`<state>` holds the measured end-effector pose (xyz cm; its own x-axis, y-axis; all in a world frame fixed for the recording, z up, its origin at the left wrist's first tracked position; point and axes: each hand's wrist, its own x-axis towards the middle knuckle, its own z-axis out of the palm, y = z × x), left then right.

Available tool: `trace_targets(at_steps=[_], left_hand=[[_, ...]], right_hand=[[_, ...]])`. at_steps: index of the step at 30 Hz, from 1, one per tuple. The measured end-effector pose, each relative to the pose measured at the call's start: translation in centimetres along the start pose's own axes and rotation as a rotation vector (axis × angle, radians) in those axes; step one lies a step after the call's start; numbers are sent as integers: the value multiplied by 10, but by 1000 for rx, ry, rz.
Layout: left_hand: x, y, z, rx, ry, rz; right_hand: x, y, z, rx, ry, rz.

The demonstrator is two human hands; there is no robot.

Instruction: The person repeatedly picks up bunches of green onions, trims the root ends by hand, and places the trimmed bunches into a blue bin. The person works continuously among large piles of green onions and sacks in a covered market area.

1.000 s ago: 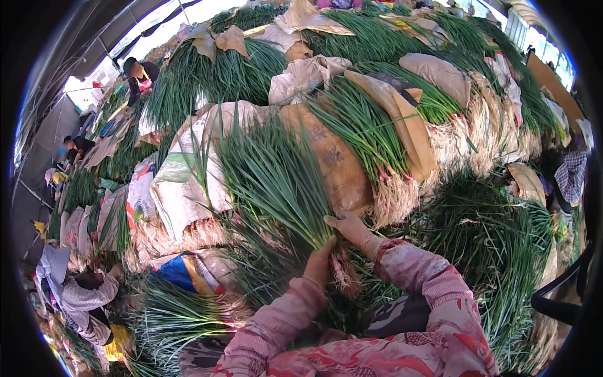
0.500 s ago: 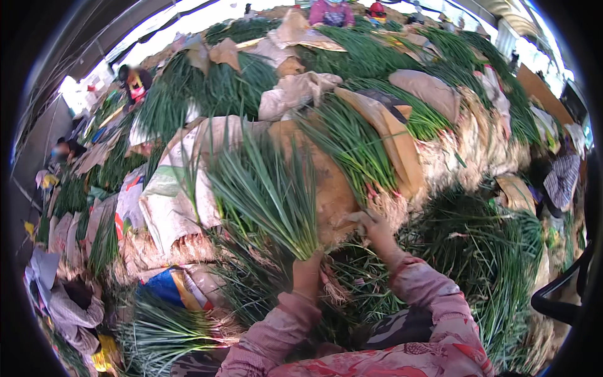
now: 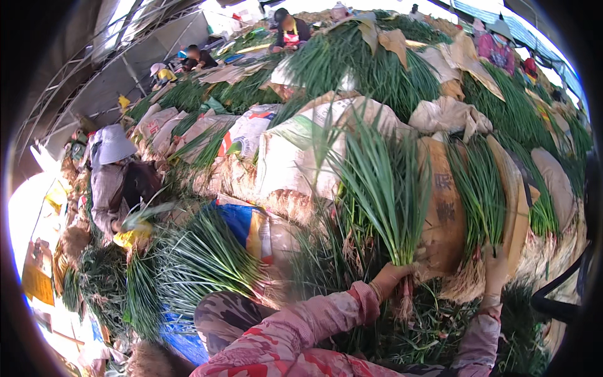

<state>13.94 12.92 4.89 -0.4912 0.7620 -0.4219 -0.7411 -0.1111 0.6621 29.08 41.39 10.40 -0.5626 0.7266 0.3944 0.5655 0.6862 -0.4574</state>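
My left hand is closed round the lower stems of a bunch of green onions. Its long leaves fan upward and to the left, while reddish stems and pale roots hang below my fist. To the right, my right hand is at the root end of a second pile of green onions. Its fingers appear closed on the stems there, partly blurred. That pile lies on a brown printed sack, with a tan sack flap along its right side.
Another bunch of green onions lies left of my knee, beside a blue and yellow sack. A person in a pale hat works at the left. White sacks cover more piles behind. Loose leaves lie below my hands.
The view has swung left, so the piles appear farther right. My left hand still holds its bunch. My right hand has moved from beside the roots up onto the second pile's stems.
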Motion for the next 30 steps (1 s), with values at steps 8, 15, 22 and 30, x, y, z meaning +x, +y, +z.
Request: trace_targets(at_steps=[8,15,22,30], left_hand=[[9,-9,-1,-57,16,-20],[-12,-22,9,45,124,-47],[-16,-37,6,160,25,14],[-57,-18,30,-45,-79,-204]], right_hand=[[-88,-103,33,136,-420,-385],[-105,-99,52,509,-606,-54],[-106,-110,75,609,-415,129],[-102,-56,79,1096,-461,457]])
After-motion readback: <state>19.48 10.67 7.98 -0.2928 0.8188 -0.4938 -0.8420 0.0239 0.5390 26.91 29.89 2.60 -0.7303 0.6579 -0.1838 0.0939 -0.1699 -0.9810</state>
